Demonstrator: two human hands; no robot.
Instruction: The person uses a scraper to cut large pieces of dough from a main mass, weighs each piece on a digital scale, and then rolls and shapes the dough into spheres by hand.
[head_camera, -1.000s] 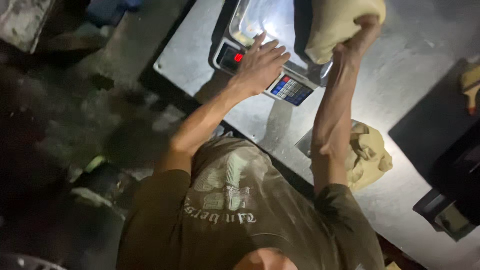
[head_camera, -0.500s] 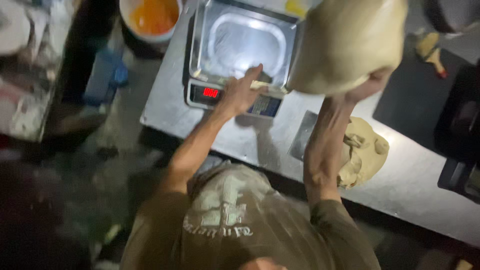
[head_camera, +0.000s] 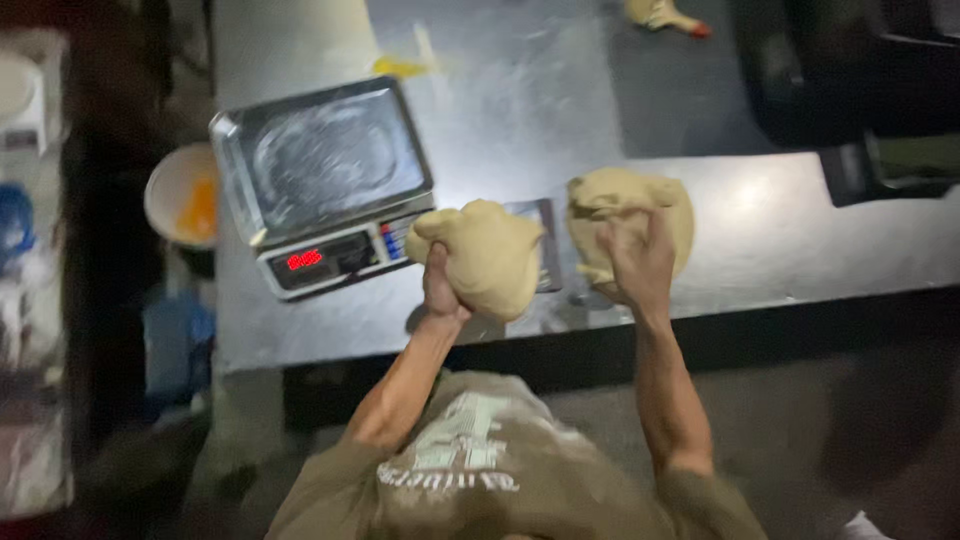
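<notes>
My left hand (head_camera: 440, 288) grips a tan dough lump (head_camera: 488, 255) and holds it just above the steel table (head_camera: 780, 240), right of the scale. My right hand (head_camera: 636, 262) presses into and grabs the near side of a larger dough mass (head_camera: 632, 205) lying on the table. The two pieces of dough are a little apart. A digital scale (head_camera: 322, 185) with an empty floured steel pan and a red lit display stands to the left of my left hand.
A flat grey rectangular piece (head_camera: 545, 225) lies between the two doughs. A white bowl of orange liquid (head_camera: 185, 205) sits off the table's left edge. Dark equipment (head_camera: 860, 80) fills the far right. A small yellowish object (head_camera: 660, 14) lies at the back.
My left hand has left the scale's buttons and now holds the dough lump. My right hand, which held a lump up high, has dropped onto the dough mass on the table.
</notes>
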